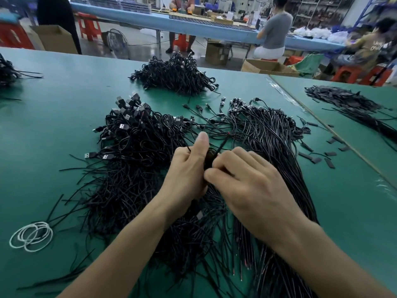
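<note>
In the head view, we see the left hand [187, 166] curled round a thin black cable [223, 144], thumb raised. The right hand [247, 181] pinches it just beside, above the heaps [133, 168] on the green bench [64, 108]. We judge the cable light, limp and smooth-jacketed, best gripped near its red-tipped end. The USB plugs [126, 112] look hard and boxy; the cut sleeves [311, 157] lie flat.

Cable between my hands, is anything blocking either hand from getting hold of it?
Nothing visible is in the way. The left hand and the right hand both hold the cable directly, fingers curled on it, over the pile.
</note>
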Available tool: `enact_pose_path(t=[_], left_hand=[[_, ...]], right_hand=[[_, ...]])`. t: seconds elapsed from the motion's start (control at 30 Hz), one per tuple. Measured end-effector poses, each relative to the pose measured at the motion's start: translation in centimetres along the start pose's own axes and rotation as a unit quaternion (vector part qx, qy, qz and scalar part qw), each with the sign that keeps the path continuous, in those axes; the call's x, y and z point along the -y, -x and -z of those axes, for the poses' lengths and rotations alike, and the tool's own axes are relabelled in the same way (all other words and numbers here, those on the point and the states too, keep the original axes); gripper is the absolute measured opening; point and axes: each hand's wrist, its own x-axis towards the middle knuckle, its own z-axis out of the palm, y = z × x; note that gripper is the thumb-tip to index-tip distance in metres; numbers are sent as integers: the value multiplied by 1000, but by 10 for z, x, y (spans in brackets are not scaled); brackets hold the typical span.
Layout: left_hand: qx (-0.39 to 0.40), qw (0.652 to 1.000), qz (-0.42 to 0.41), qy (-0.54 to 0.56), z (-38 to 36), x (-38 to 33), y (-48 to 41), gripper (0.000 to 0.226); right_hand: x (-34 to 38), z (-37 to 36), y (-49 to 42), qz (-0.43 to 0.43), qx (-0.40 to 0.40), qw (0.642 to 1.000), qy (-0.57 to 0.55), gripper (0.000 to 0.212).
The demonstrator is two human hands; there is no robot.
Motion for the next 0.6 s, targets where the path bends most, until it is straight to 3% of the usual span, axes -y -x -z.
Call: enact_pose_path(t=[0.1, 0.17, 0.27, 0.37, 0.43, 0.57, 0.6], left_hand=[[80, 993, 81, -12, 1, 3, 2, 61], [107, 984, 143, -14, 0, 6, 4, 58], [133, 968, 213, -12, -4, 7, 6, 61], [201, 945, 255, 42, -2, 3, 3, 69], [252, 931, 249, 81, 1, -1, 2, 62], [340, 929, 146, 22, 5, -6, 5, 9], [351, 927, 127, -3, 5, -5, 5, 22]], right_hand=[[-11, 14, -8, 91, 36, 995, 14, 11], [-15, 21, -11, 107, 66, 992, -23, 8], [-19, 21, -9, 3, 117, 982, -149, 6], [-25, 13, -5, -109, 111, 954, -256, 9], [-30, 10, -5, -152, 102, 944, -276, 11], [-36, 12, -3, -167, 118, 933, -295, 10], [-34, 13, -2, -147, 129, 941, -275, 8]])
